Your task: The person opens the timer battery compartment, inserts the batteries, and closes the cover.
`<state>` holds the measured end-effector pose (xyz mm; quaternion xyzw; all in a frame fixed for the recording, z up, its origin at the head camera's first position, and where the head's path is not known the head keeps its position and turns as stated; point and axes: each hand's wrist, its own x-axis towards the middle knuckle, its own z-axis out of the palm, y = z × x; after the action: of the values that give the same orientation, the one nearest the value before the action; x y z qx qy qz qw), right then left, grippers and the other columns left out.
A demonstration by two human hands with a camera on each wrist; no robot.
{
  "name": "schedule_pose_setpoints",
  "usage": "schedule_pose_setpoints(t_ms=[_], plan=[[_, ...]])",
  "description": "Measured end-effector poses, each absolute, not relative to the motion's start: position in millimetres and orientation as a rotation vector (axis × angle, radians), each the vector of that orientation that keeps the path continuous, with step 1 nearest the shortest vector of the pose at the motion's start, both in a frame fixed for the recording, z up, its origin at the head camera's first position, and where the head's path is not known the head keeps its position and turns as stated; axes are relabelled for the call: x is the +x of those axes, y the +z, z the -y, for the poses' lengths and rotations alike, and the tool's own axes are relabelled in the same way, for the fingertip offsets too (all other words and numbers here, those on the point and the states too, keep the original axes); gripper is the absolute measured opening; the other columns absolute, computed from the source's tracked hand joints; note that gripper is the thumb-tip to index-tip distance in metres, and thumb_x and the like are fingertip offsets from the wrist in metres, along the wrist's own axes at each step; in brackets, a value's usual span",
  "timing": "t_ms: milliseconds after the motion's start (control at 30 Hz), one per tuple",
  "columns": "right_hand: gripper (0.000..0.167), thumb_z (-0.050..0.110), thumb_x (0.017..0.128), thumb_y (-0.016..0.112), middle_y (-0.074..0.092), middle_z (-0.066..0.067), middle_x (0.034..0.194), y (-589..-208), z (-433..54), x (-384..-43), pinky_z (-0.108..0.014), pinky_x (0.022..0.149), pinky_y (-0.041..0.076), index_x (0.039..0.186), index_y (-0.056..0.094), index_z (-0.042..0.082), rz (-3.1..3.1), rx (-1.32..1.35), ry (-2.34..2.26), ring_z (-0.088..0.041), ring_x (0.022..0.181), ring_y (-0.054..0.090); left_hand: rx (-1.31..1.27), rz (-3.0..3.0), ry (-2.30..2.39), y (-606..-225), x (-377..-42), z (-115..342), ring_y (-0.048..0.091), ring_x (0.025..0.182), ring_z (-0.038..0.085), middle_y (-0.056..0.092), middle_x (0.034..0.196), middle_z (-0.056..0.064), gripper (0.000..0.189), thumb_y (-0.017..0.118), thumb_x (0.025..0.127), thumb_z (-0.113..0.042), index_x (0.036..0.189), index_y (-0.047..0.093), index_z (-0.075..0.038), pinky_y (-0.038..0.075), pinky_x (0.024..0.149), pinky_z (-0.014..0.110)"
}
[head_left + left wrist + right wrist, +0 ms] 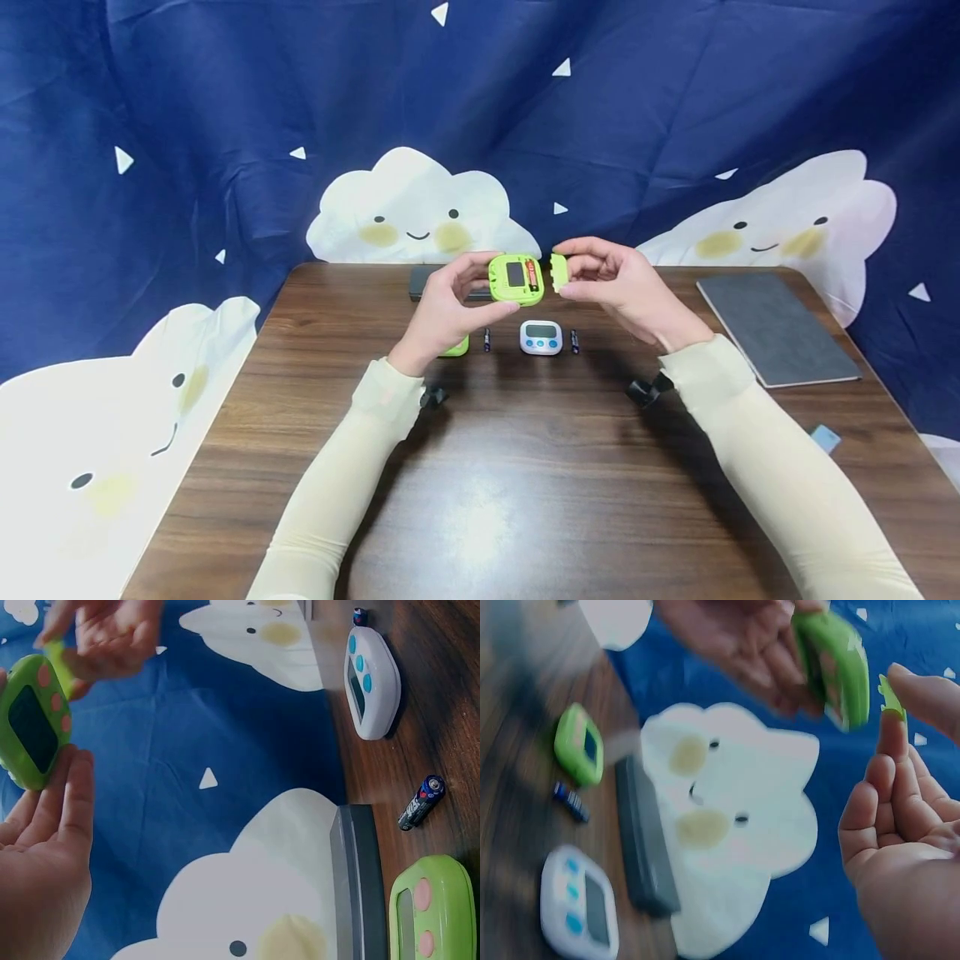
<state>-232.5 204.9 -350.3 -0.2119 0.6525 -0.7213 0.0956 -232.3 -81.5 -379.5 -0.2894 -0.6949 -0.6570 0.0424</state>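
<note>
My left hand (pixel 450 304) holds a green digital timer (pixel 516 279) above the table, its back turned to the head view. The battery compartment is uncovered, and a red battery (pixel 532 275) lies in it. In the left wrist view the timer's front shows a dark screen and pink buttons. Just to the right, my right hand (pixel 626 287) pinches the small green battery cover (pixel 559 273) between thumb and fingers. A narrow gap separates cover and timer. In the right wrist view the cover (pixel 890 697) is seen edge-on.
On the wooden table (pixel 480 467) stand a white timer (pixel 541 337) with blue buttons and a second green timer (pixel 435 907). Two dark batteries (pixel 487 339) flank the white timer. Behind lies a dark grey box (pixel 425 283); at right, a grey notebook (pixel 776 329) and a light-blue object (pixel 825 438).
</note>
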Motion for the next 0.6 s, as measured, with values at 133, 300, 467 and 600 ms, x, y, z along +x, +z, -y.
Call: schedule_pose_setpoints(t_ms=[133, 300, 467, 600], plan=[[0.048, -0.017, 0.096, 0.074, 0.083, 0.000, 0.107, -339, -190, -232, -0.021, 0.087, 0.065, 0.140, 0.066, 0.001, -1.896, -0.633, -2.124, -0.009, 0.096, 0.076, -0.898, 2.132, -2.009, -379, -232, 81, 0.073, 0.126, 0.022, 0.076, 0.142, 0.017, 0.062, 0.091, 0.088, -0.002, 0.145, 0.069, -0.005, 0.060, 0.117, 0.044], [0.047, -0.013, 0.094, 0.079, 0.081, 0.001, 0.101, -334, -185, -232, -0.020, 0.082, 0.064, 0.138, 0.070, 0.003, -2.003, -0.623, -2.071, -0.010, 0.091, 0.073, -0.915, 2.119, -2.012, -377, -232, 79, 0.073, 0.127, 0.023, 0.076, 0.142, 0.017, 0.061, 0.091, 0.088, -0.001, 0.144, 0.068, -0.004, 0.059, 0.118, 0.047], [0.048, -0.008, 0.094, 0.084, 0.080, 0.001, 0.099, -333, -183, -235, -0.019, 0.080, 0.062, 0.139, 0.072, 0.002, -2.094, -0.613, -2.003, -0.011, 0.090, 0.072, -0.913, 2.107, -2.012, -376, -232, 80, 0.073, 0.125, 0.020, 0.076, 0.141, 0.017, 0.060, 0.091, 0.088, -0.001, 0.143, 0.068, -0.004, 0.060, 0.117, 0.044], [0.049, -0.003, 0.093, 0.086, 0.080, 0.002, 0.099, -329, -181, -234, -0.019, 0.081, 0.063, 0.140, 0.071, 0.000, -2.158, -0.606, -1.933, -0.011, 0.090, 0.071, -0.902, 2.110, -2.012, -378, -232, 83, 0.073, 0.125, 0.017, 0.076, 0.141, 0.016, 0.061, 0.091, 0.088, -0.002, 0.144, 0.068, -0.004, 0.060, 0.116, 0.039]])
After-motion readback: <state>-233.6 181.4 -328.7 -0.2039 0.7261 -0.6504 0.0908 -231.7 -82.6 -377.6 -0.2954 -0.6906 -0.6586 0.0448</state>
